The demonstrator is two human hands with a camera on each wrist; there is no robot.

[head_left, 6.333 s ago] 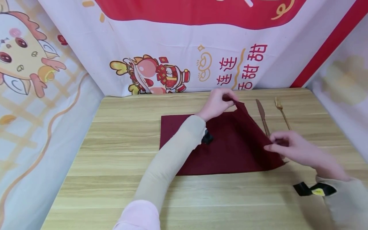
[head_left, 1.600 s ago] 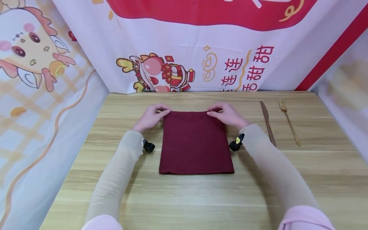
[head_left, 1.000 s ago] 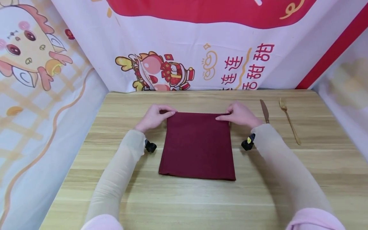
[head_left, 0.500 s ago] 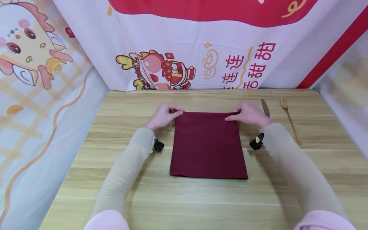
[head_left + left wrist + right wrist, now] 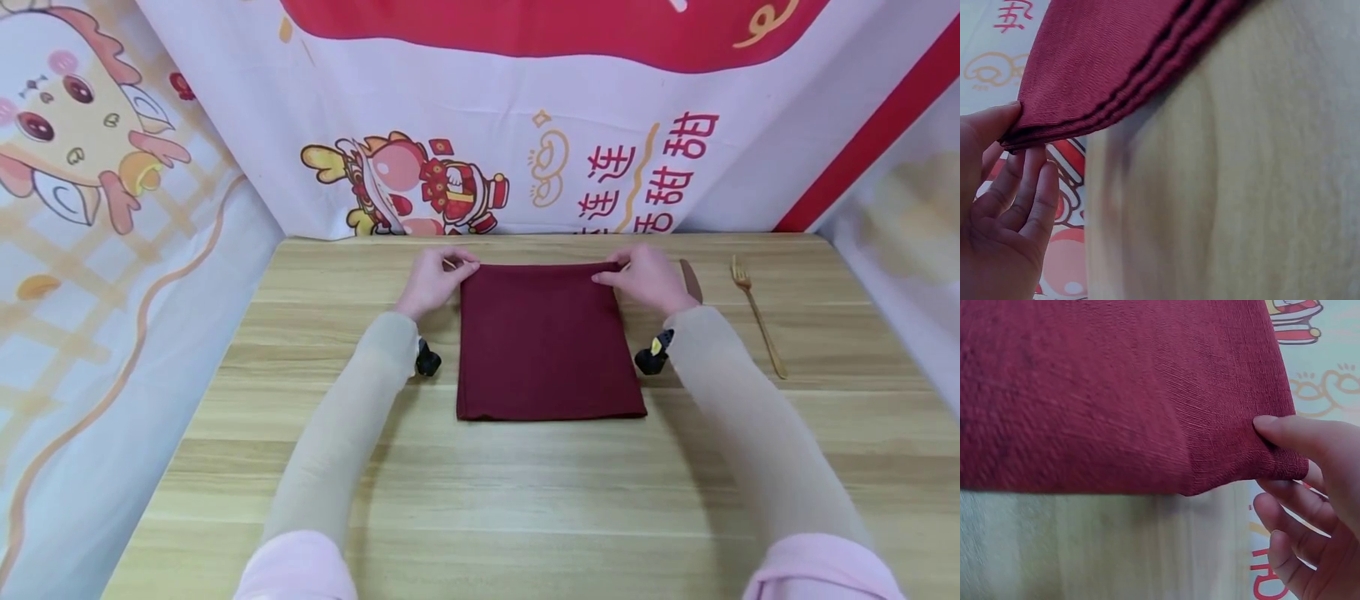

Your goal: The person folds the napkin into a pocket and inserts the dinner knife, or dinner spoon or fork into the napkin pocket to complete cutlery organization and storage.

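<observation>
Cloth [image 5: 551, 346] in L hand [image 5: 432, 282], R hand [image 5: 651, 277]

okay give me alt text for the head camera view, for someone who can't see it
A person's left-hand grip and right-hand grip pinch the far corners of a dark red, squarish folded cloth over a pale wood-grain table. To the cloth's right lie a partly hidden copper-coloured metal knife and a slim golden metal fork.

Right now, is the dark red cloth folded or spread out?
Folded. The left wrist view shows several stacked layers along one side of the cloth, gathered at the corner that the left hand pinches.
</observation>
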